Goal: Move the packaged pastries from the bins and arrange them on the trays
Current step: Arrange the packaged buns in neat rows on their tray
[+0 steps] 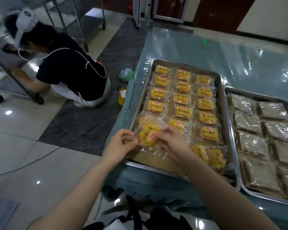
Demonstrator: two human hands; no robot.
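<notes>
A steel tray [227, 123] on the table holds three columns of yellow packaged pastries [181, 98] in clear wrappers. I hold one yellow pastry packet [148, 135] over the tray's near left corner. My left hand [121, 143] pinches the wrapper's left end and my right hand [171, 143] grips its right side. Two more packets [208, 156] lie loose at the tray's near edge. No bin is in view.
A second steel tray [249, 191] to the right holds several brown wrapped pastries [254, 145]. The table is covered in shiny plastic [239, 52]. Another person [70, 70] crouches on the floor at the left beside a wheeled steel rack [15, 77]. A cable [56, 146] runs across the floor.
</notes>
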